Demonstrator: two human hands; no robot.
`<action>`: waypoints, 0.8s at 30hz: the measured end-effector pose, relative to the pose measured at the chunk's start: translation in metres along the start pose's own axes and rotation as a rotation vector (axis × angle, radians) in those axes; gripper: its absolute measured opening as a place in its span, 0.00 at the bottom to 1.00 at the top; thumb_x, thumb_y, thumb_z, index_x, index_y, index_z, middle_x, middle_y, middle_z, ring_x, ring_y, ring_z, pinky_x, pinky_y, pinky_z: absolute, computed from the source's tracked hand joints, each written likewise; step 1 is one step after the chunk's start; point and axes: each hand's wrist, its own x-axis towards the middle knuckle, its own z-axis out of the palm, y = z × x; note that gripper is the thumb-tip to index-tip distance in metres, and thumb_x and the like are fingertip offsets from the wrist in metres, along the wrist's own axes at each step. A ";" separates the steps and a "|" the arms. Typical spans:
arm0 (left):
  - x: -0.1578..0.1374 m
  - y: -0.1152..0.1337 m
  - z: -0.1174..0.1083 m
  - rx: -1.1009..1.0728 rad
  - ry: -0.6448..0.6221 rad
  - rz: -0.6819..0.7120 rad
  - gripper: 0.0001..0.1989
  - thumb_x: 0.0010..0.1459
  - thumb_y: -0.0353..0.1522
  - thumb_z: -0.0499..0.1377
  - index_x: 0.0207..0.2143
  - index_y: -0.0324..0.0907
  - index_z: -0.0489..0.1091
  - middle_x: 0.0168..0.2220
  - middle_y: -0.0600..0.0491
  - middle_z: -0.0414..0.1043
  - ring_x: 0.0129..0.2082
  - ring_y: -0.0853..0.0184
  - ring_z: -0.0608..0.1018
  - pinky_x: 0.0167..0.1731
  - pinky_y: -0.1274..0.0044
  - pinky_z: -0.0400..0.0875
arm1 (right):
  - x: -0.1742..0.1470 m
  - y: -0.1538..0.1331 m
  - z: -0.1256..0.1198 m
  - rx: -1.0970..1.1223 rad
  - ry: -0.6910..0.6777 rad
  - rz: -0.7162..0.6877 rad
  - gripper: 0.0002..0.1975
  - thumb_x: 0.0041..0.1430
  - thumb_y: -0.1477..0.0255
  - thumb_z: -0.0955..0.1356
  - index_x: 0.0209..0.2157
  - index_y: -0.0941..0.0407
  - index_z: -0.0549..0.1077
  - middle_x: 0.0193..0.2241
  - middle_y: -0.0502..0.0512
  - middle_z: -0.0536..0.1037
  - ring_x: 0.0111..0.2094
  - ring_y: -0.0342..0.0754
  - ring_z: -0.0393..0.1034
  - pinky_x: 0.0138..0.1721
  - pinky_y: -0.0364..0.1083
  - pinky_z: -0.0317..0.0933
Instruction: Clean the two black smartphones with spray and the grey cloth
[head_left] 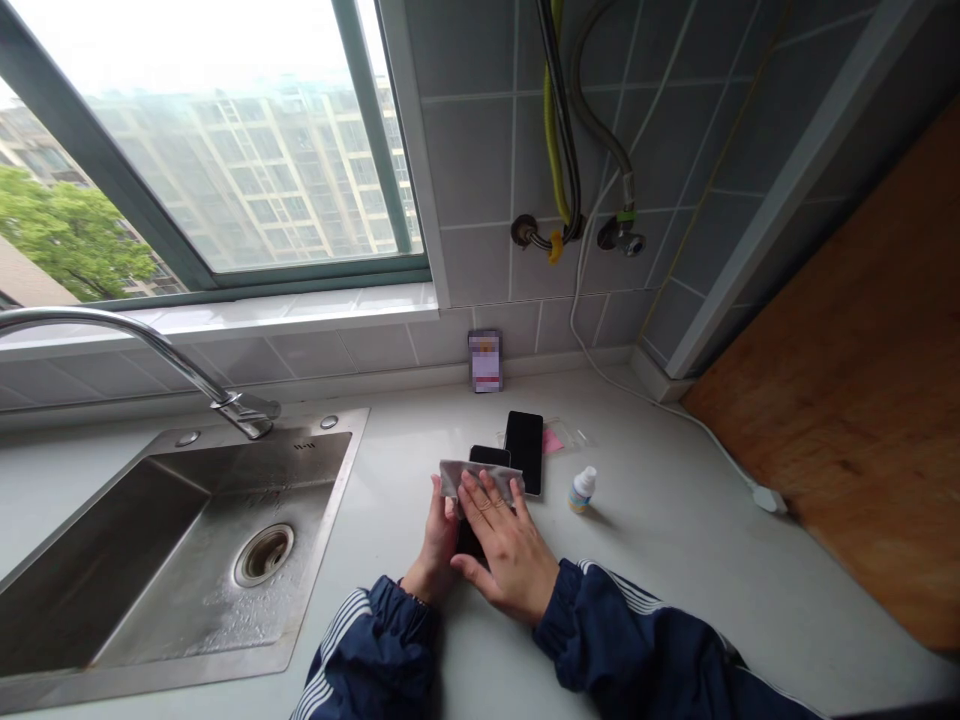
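My left hand (433,548) is closed around the left edge of a black smartphone (471,541), which is partly hidden by my hands. Across the phone lies a grey cloth (452,477). My right hand (510,550) presses the cloth down from above, its fingers stretched out and spread flat. A dark top edge (489,456) shows beyond the cloth and seems to belong to the same phone, though I cannot be sure. Just beyond, to the right, a second black smartphone (525,445) rests flat on the counter.
A small white spray bottle (582,490) stands to the right. Near it lies clear packaging with a pink piece (553,441). A lit phone (486,362) leans against the wall. The steel sink (300,620) and faucet (187,360) are at left; a white cable (705,425) crosses the counter.
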 end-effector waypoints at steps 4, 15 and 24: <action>-0.004 -0.005 -0.002 0.085 -0.076 -0.040 0.37 0.65 0.56 0.48 0.66 0.41 0.64 0.66 0.44 0.64 0.72 0.53 0.55 0.71 0.61 0.44 | 0.002 0.004 -0.001 -0.043 0.093 0.078 0.44 0.70 0.61 0.64 0.73 0.60 0.34 0.73 0.61 0.42 0.73 0.62 0.35 0.69 0.69 0.40; -0.014 0.005 0.017 0.135 -0.186 -0.052 0.40 0.62 0.58 0.52 0.67 0.42 0.62 0.66 0.42 0.65 0.68 0.46 0.62 0.68 0.58 0.50 | 0.005 0.012 -0.007 0.039 0.292 0.184 0.37 0.72 0.64 0.60 0.74 0.57 0.39 0.73 0.60 0.47 0.73 0.62 0.38 0.69 0.68 0.44; -0.018 0.018 0.017 0.017 -0.251 -0.167 0.39 0.64 0.58 0.47 0.70 0.49 0.54 0.60 0.41 0.71 0.54 0.43 0.77 0.51 0.49 0.72 | 0.010 0.019 -0.017 0.546 0.517 0.244 0.22 0.71 0.68 0.62 0.64 0.52 0.68 0.67 0.59 0.64 0.65 0.58 0.63 0.62 0.59 0.65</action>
